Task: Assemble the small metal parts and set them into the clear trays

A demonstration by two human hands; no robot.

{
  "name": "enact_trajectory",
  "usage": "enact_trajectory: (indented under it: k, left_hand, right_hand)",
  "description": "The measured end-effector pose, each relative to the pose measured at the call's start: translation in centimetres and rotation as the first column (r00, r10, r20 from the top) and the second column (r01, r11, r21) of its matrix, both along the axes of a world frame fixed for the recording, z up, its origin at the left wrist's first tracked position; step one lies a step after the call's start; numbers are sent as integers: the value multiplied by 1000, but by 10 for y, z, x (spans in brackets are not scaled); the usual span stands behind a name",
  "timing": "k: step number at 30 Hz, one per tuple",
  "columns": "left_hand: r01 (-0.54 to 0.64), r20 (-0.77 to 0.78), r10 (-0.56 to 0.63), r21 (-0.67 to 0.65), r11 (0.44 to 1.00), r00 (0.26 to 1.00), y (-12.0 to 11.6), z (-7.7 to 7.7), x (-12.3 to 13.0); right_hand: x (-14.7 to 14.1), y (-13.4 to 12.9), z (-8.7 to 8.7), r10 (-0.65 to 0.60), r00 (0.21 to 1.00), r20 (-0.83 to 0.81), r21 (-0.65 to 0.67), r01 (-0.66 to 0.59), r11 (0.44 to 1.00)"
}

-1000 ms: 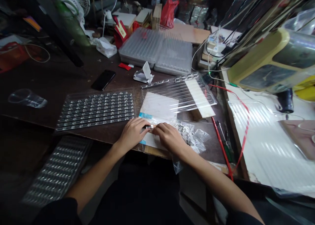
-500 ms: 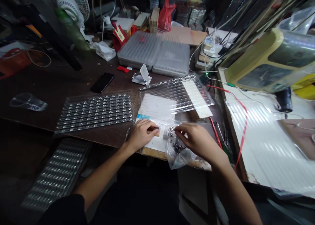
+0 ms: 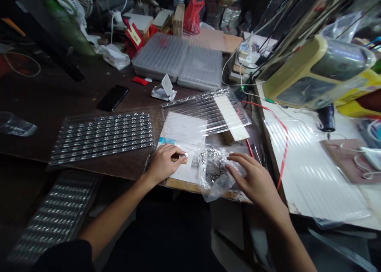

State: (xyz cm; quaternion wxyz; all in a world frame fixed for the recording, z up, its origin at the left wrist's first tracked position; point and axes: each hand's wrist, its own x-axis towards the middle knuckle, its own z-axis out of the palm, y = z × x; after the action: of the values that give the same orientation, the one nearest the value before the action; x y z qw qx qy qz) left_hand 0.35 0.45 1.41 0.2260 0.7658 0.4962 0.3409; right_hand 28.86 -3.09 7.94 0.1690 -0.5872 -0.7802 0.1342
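My left hand [image 3: 164,161] is pinched on a small dark metal piece [image 3: 182,156], too small to name, over a white board [image 3: 186,127] at the table's front edge. To its right lies a clear plastic bag [image 3: 212,190] with small shiny metal parts [image 3: 214,171] in and around it. My right hand [image 3: 250,173] is at the bag's right side, thumb and fingers apart, with nothing seen between them. Beyond the hands, a clear ribbed tray [image 3: 205,109] has a row of metal pieces along its far edge. A filled tray [image 3: 104,135] lies to the left.
A black phone [image 3: 113,98], a small white stand [image 3: 163,90] and stacked clear trays [image 3: 160,58] lie farther back. A white strip [image 3: 231,117] crosses the ribbed tray. At right stands a yellowish machine [image 3: 315,73]. More filled trays [image 3: 56,212] sit below the table's left edge.
My right hand has moved right, away from my left, and its fingers have spread, baring more of the metal parts. My left hand keeps its pinch. The whole view has shifted slightly.
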Motion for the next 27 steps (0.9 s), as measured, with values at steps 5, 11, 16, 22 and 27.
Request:
enact_trajectory:
  k: [5, 11, 16, 22, 27]
  left_hand:
    - [8, -6, -8, -16, 1000, 1000, 1, -3, 0]
    - [15, 1, -15, -10, 1000, 1000, 1, -6, 0]
    - [18, 29, -18, -3, 1000, 999, -1, -6, 0]
    - [-149, 215, 137, 40, 988, 967, -2, -3, -5]
    - [-111, 214, 92, 79, 991, 973, -3, -2, -8]
  right_hand:
    - [19, -8, -10, -43, 998, -36, -68, 41, 997]
    - [20, -12, -14, -75, 997, 26, -130, 78, 988]
    - [9, -18, -28, -227, 962, 153, -130, 247, 960]
    - [3, -17, -19, -284, 950, -128, -176, 260, 949]
    - [-11, -1, 15, -365, 922, -133, 14, 370, 929]
